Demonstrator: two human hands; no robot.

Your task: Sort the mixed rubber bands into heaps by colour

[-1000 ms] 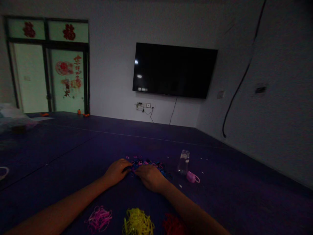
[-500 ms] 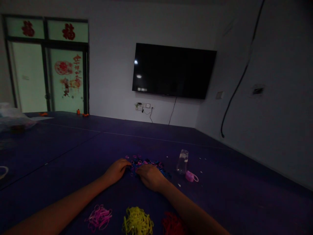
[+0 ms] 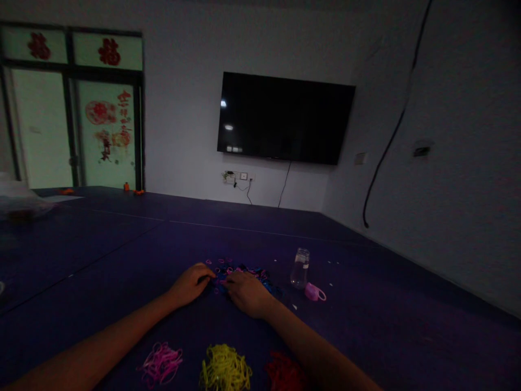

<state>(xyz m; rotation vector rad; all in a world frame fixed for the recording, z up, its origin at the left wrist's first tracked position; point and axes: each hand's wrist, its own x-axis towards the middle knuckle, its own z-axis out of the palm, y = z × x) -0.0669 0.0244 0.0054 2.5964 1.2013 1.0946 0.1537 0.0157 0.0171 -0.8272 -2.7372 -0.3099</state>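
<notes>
A mixed pile of small rubber bands (image 3: 260,273), mostly dark blue with pink ones among them, lies on the dark purple tabletop. At its left edge is my left hand (image 3: 192,283), thumb and fingers curled together at the tips; anything between them is too small to make out. My right hand (image 3: 249,294) reaches over the pile's near side, fingers bent down into the bands, and its fingertips are partly hidden. Nearer to me are separate heaps of pink rubber bands (image 3: 161,364), yellow rubber bands (image 3: 226,368) and red rubber bands (image 3: 285,372), the red one beside my right forearm.
Right of the pile stands a clear bottle (image 3: 300,269), with its pink lid (image 3: 313,292) lying beside it. Small white scraps (image 3: 294,307) dot the tabletop (image 3: 378,326). A plastic bag (image 3: 20,201) sits at far left. A television (image 3: 285,118) hangs on the wall.
The whole view has shifted slightly. Both hands stay at the mixed pile, with only small finger movements; the heaps, bottle and lid keep their places.
</notes>
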